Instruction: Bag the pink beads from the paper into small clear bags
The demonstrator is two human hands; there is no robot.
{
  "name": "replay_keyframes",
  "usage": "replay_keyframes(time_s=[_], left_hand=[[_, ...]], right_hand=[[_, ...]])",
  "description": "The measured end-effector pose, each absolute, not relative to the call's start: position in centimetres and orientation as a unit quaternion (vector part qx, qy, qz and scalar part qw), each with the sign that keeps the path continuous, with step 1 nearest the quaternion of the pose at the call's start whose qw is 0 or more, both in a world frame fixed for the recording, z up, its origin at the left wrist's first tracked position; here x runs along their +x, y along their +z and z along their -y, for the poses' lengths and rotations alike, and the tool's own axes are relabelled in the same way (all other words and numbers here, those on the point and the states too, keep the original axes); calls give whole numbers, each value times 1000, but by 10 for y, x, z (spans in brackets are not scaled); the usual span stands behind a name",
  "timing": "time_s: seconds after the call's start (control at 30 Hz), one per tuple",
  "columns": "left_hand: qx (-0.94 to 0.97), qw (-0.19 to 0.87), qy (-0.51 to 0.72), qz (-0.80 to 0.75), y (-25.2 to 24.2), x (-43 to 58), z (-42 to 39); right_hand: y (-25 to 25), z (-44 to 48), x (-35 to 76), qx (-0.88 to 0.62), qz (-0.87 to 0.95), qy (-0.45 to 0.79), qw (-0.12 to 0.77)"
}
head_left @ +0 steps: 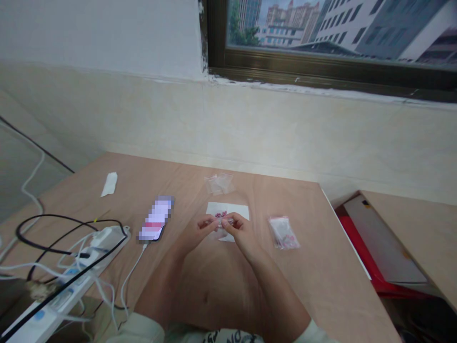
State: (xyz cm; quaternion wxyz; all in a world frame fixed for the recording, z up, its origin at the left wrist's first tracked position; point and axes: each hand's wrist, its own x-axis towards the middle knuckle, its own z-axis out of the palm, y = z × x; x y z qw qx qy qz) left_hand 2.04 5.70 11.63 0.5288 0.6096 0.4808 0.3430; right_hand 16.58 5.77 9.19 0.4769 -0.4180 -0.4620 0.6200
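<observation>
Head view: rectangular white paper sheet [238,211] under both hands
Left hand [195,233]: fingertips clenched on thin clear object [225,222]
Right hand [243,233]: grasping same object
Object position: between hands, above paper

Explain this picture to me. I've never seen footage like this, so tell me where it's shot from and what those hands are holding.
This comes from a camera worn on a person's head, looking forward and down, so the arms are that person's own; no machine is involved. The left hand and right hand meet over a white sheet of paper, pinching something small and thin that is hard to make out. Pink bits lie on the sheet. Also on the wooden table are clear plastic bags, a bag with pinkish contents, a phone and a power strip.
</observation>
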Motion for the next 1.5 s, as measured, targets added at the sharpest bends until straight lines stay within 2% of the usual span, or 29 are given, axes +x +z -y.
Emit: replay_keyframes(time_s=[0.33, 0.5, 0.6, 0.7, 0.8, 0.87, 0.97, 1.07, 1.2, 1.33, 1.5], left_hand=[[599, 506, 348, -514, 110, 14, -61], [553, 507, 366, -551, 107, 18, -53], [543, 505, 356, -568, 101, 20, -47], [547, 476, 337, -601, 92, 16, -42], [534, 461, 321, -632, 82, 6, -37], [524, 461, 318, -642, 77, -2, -34], [516, 457, 308, -656, 70, -12, -31], [522, 441, 295, -668, 62, -19, -30], [539, 416, 290, -672, 48, -24, -29], [563, 392, 291, -666, 33, -28, -27], [585, 364, 306, -657, 23, -30, -21]], right_hand=[[93, -59, 176, -461, 445, 601, 478], [78, -38, 174, -470, 462, 613, 436], [66, -29, 182, -500, 434, 598, 451], [59, -27, 210, -561, 399, 526, 500], [56, -32, 257, -647, 387, 401, 521], [54, -37, 288, -723, 386, 307, 485], [49, -43, 318, -812, 409, 178, 378], [44, -44, 324, -852, 424, 121, 284], [42, -42, 319, -867, 443, 71, 216], [45, -39, 320, -861, 473, 11, 188], [57, -41, 311, -846, 467, -59, 251]])
